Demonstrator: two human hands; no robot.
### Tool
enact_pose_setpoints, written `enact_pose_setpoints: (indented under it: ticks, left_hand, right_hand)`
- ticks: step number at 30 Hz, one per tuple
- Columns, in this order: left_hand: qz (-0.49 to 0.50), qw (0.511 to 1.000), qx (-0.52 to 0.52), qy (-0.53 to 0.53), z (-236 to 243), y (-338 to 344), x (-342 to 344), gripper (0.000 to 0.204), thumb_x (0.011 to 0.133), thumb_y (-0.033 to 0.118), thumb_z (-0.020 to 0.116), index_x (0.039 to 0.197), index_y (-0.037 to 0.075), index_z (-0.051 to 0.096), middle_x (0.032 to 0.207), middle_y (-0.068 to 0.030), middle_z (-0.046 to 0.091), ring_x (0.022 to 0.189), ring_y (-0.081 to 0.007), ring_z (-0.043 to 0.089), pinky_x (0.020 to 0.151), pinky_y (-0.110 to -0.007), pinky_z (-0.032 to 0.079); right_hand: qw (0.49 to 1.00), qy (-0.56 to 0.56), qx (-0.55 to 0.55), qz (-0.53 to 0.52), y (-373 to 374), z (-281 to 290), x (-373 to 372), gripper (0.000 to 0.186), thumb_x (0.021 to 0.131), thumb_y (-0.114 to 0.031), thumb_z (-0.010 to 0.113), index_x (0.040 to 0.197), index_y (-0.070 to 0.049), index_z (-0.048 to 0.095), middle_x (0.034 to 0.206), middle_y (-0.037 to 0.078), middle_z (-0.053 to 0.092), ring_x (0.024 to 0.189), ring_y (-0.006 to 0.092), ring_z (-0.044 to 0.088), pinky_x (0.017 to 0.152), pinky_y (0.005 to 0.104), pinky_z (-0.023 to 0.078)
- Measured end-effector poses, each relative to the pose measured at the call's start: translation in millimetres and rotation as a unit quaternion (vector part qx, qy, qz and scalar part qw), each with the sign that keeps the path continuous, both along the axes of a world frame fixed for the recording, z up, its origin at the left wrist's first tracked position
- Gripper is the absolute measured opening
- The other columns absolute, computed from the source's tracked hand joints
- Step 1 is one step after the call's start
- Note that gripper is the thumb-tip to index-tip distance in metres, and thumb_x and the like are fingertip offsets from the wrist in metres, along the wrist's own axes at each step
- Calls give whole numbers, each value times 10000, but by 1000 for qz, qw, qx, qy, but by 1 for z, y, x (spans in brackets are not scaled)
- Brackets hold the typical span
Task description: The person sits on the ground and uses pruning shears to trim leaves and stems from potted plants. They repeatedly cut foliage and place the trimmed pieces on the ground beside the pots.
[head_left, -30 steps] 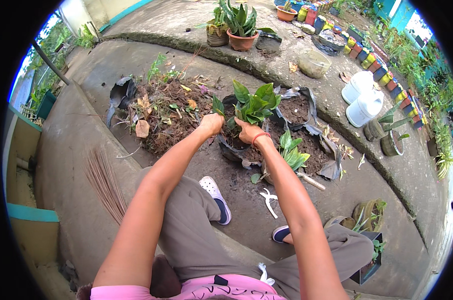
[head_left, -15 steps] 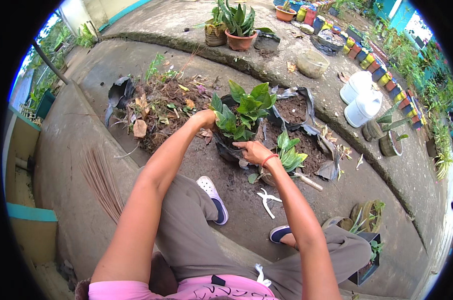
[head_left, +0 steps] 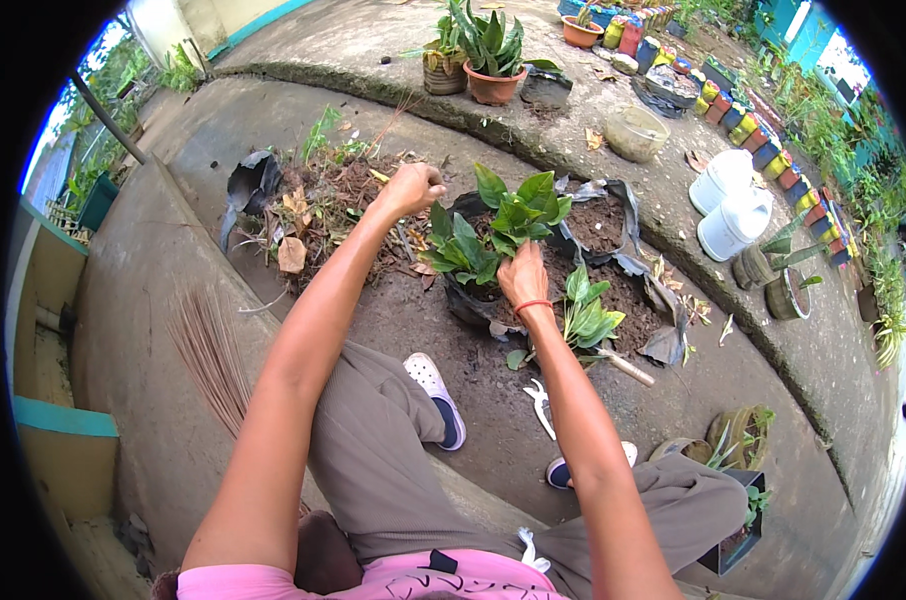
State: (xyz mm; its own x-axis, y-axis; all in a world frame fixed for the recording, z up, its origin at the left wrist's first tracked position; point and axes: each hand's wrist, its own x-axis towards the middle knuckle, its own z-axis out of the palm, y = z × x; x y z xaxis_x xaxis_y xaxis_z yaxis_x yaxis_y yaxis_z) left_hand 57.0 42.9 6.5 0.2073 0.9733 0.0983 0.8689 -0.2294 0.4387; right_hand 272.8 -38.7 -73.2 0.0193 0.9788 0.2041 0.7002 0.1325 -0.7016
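Observation:
My left hand (head_left: 414, 190) is raised over the pile of dry leaves and roots (head_left: 318, 225), fingers curled; I cannot make out whether it holds anything. My right hand (head_left: 521, 270) grips the base of the leafy green plant (head_left: 519, 210), fingertips partly hidden among its leaves. The plant stands in a black bag of soil (head_left: 472, 300). Beside it lie another soil-filled bag (head_left: 598, 222) and more soil with a second leafy plant (head_left: 585, 318). A wooden handle (head_left: 628, 367) and white cutters (head_left: 540, 405) lie nearer my feet.
A twig broom (head_left: 208, 365) lies at my left. On the raised concrete stand potted plants (head_left: 493, 88), a translucent tub (head_left: 635, 135), white jugs (head_left: 733, 225) and a colored bottle border (head_left: 768, 155). More pots (head_left: 738, 440) are at lower right; a low wall (head_left: 65, 435) is at left.
My left hand has left the plant and moved up and leftward over the debris. My right hand, after dropping toward the bag's rim, has moved up into the plant's base.

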Motion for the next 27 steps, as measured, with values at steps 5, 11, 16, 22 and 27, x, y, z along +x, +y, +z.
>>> enact_pose_setpoints:
  ticks: [5, 11, 16, 22, 27]
  left_hand:
    - [-58, 992, -91, 61, -42, 13, 43, 229, 700, 121, 548, 889, 20, 627, 843, -182, 617, 818, -307, 599, 737, -361, 464]
    - [-3, 968, -109, 227, -85, 31, 34, 256, 596, 41, 535, 826, -13, 634, 815, -226, 598, 817, -311, 602, 696, -372, 485]
    - [-246, 872, -158, 393, -101, 39, 37, 206, 638, 73, 527, 787, -22, 633, 806, -201, 609, 768, -306, 602, 662, -356, 482]
    - [-159, 960, -221, -61, -114, 26, 34, 197, 754, 49, 466, 823, -34, 631, 760, -149, 633, 610, -266, 592, 569, -343, 481]
    - [-73, 966, -207, 134, -114, 15, 39, 290, 621, 211, 614, 836, 17, 628, 813, -181, 625, 783, -311, 606, 686, -377, 477]
  right_hand:
    - [989, 42, 28, 140, 11, -17, -6, 305, 716, -136, 462, 1002, -62, 539, 927, 227, 508, 861, 383, 489, 754, 439, 406]
    - [967, -61, -112, 219, 21, -11, 1, 257, 723, -163, 483, 921, -28, 576, 789, 226, 588, 784, 358, 573, 726, 404, 445]
    - [898, -269, -22, 349, 40, -54, 0, 187, 725, -146, 498, 832, -40, 608, 749, 147, 607, 750, 289, 579, 675, 346, 460]
    - [931, -187, -120, 291, 49, -79, 3, 364, 731, -127, 493, 1092, -82, 510, 832, 124, 605, 735, 271, 569, 656, 336, 453]
    - [926, -124, -269, 235, 45, -37, 14, 340, 668, -97, 484, 957, 71, 544, 917, 285, 560, 885, 365, 561, 768, 403, 450]
